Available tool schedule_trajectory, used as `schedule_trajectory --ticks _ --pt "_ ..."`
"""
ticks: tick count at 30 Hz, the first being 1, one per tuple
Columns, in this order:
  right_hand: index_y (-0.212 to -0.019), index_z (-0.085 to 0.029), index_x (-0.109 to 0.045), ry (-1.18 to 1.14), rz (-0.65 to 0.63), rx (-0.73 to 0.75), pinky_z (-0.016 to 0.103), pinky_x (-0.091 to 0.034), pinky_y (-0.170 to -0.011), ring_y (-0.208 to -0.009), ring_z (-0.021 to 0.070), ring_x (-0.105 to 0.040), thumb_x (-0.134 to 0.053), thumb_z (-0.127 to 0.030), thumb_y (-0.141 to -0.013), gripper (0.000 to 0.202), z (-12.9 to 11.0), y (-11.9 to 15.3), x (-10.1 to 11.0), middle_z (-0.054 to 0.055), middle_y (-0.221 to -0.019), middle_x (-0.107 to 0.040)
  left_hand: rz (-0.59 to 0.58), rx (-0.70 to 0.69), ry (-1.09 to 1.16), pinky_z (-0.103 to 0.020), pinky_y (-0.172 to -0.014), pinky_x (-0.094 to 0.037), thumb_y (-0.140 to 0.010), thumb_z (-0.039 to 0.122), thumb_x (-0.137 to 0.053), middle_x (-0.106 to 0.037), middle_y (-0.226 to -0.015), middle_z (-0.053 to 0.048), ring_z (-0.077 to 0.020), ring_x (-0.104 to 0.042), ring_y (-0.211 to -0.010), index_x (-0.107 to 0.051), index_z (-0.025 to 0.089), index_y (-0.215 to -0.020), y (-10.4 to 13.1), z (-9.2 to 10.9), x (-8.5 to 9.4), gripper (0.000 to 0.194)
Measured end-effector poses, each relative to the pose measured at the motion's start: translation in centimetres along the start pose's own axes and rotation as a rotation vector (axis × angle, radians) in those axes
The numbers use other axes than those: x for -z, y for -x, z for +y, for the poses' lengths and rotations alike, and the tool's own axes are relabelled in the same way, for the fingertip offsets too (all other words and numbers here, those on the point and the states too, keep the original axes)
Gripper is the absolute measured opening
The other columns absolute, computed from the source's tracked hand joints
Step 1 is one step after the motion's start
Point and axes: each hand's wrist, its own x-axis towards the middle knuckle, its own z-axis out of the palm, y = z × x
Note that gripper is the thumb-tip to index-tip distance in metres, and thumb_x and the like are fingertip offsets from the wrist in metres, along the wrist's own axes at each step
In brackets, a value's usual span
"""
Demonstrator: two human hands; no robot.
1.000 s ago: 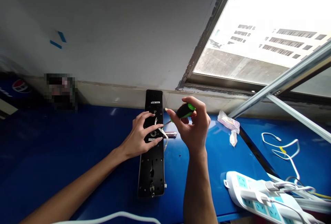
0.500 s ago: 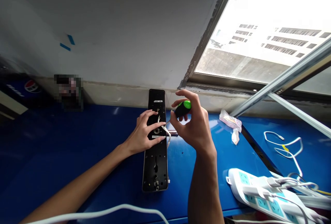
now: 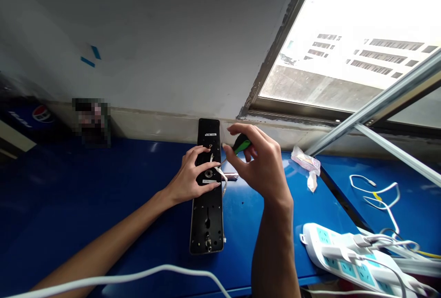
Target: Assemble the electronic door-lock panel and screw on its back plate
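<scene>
A long black metal lock panel (image 3: 215, 220) lies on the blue table, with screw holes, slots and white labels on its face. Across its middle rests my left hand (image 3: 189, 176), fingers spread apart and lying on the panel. A short white wire (image 3: 225, 182) comes out from under these fingers and hangs over the panel's right edge. My right hand (image 3: 263, 165) grips a screwdriver (image 3: 242, 143) by its black and green handle. The thin shaft points down and left, toward the panel's right edge by my left fingertips; its tip is not clearly visible.
A power strip (image 3: 347, 268) with several plugs lies at the lower right. A clear plastic packet (image 3: 305, 161) and a white cable (image 3: 389, 206) are on the right. A white cord (image 3: 161, 268) crosses the foreground. Behind the table stand a wall and a window.
The screwdriver's handle has turned and tilted in my right hand, and the fingers have closed in around it. My left hand and the panel have stayed in place.
</scene>
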Motion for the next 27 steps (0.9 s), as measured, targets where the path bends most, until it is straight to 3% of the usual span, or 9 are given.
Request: schedule_trajectory --ticks 3,7,11,16,20,24,27 --pt "-0.11 -0.024 -0.071 0.033 0.078 -0.006 0.029 -0.055 -0.072 -0.076 0.0126 -0.065 -0.068 -0.02 -0.097 0.014 0.24 0.1 -0.38 0.0 -0.097 -0.074 0.002 0.0 -0.005 -0.065 -0.126 -0.035 -0.087 0.042 -0.085 -0.043 -0.156 -0.012 -0.0422 -0.035 -0.152 -0.073 0.031 -0.134 0.01 -0.09 -0.02 0.05" --pt "-0.135 -0.026 -0.06 -0.011 0.026 -0.019 0.029 -0.056 -0.071 -0.079 0.0125 -0.064 -0.062 -0.007 -0.09 0.049 0.35 0.09 -0.59 0.004 -0.122 -0.072 0.004 0.0 0.006 -0.064 -0.123 -0.039 -0.086 0.043 -0.086 -0.043 -0.156 -0.013 -0.0427 -0.036 -0.15 -0.074 0.03 -0.132 -0.03 -0.12 -0.01 0.049" --pt "-0.118 -0.025 -0.066 0.014 0.1 -0.019 0.031 -0.057 -0.074 -0.085 0.0152 -0.068 -0.069 -0.015 -0.093 0.027 0.56 0.04 -0.63 0.002 -0.107 -0.072 0.004 -0.007 -0.002 -0.065 -0.125 -0.036 -0.087 0.042 -0.086 -0.042 -0.155 -0.012 -0.0418 -0.035 -0.15 -0.073 0.03 -0.134 -0.09 -0.11 -0.02 0.05" --pt "-0.128 -0.025 -0.06 -0.035 0.044 -0.011 0.029 -0.056 -0.071 -0.078 0.0117 -0.063 -0.065 -0.005 -0.088 0.045 0.82 0.06 -0.73 0.003 -0.117 -0.071 -0.01 -0.004 0.006 -0.064 -0.124 -0.039 -0.087 0.043 -0.086 -0.041 -0.156 -0.013 -0.0417 -0.035 -0.15 -0.073 0.03 -0.133 -0.06 -0.2 0.02 0.049" --pt "-0.112 -0.025 -0.065 0.01 0.129 -0.006 0.028 -0.053 -0.066 -0.066 0.0101 -0.055 -0.068 -0.015 -0.094 0.021 0.95 0.05 -0.78 -0.001 -0.099 -0.07 -0.012 -0.007 -0.007 -0.065 -0.126 -0.036 -0.088 0.043 -0.085 -0.041 -0.156 -0.012 -0.0416 -0.034 -0.151 -0.073 0.031 -0.135 -0.01 -0.26 0.04 0.05" --pt "-0.121 -0.026 -0.062 0.005 0.091 0.001 0.028 -0.055 -0.068 -0.075 0.0121 -0.059 -0.063 -0.007 -0.089 0.037 1.03 0.08 -0.59 0.002 -0.114 -0.071 -0.018 0.002 -0.003 -0.063 -0.124 -0.039 -0.087 0.043 -0.086 -0.042 -0.156 -0.012 -0.0415 -0.036 -0.151 -0.074 0.031 -0.134 -0.03 -0.23 0.07 0.05" --pt "-0.121 -0.026 -0.062 0.007 0.076 -0.011 0.029 -0.055 -0.068 -0.072 0.0111 -0.058 -0.069 -0.015 -0.092 0.031 1.08 0.18 -0.51 0.001 -0.109 -0.071 -0.014 0.001 -0.006 -0.063 -0.125 -0.038 -0.087 0.043 -0.086 -0.042 -0.156 -0.011 -0.0411 -0.035 -0.151 -0.073 0.032 -0.135 -0.04 -0.21 0.09 0.051"
